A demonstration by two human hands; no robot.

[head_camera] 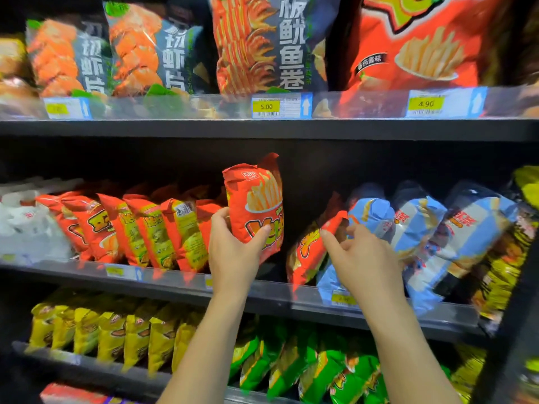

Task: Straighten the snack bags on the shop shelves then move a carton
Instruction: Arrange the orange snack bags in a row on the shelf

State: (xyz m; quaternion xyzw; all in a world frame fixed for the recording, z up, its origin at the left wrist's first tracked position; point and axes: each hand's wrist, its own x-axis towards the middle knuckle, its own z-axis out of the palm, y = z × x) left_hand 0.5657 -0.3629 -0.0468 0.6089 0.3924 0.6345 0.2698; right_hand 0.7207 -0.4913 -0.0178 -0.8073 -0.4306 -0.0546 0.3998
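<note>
as both forearms reach up past the yellow bags (pixel 110 333) and green bags (pixel 306 371) of the bottom shelf, the work is plainly on the middle shelf (pixel 271 295). the left hand (pixel 233 246) grips a red fries bag (pixel 256 205) low on its body, thumb across the front and fingers curled round its left edge. it holds the bag upright and seemingly raised clear of the shelf, likely so it can be set down square in the gap beside the row. just to the right, the right hand (pixel 358 255) pinches the top edge of a slumped red bag (pixel 309 249) that leans against the blue bags (pixel 417 223). that hold looks meant to tip it up or draw it away from the wrong flavour. to the left, the row of red bags (pixel 140 228) leans over like tipped dominoes, not yet straightened. further up and back, the top shelf (pixel 262 129) carries big prawn cracker bags (pixel 137 48) and a yellow price label (pixel 266 106) reading 5.00. no carton shows from here, so i'd judge that part is yet to come.
</note>
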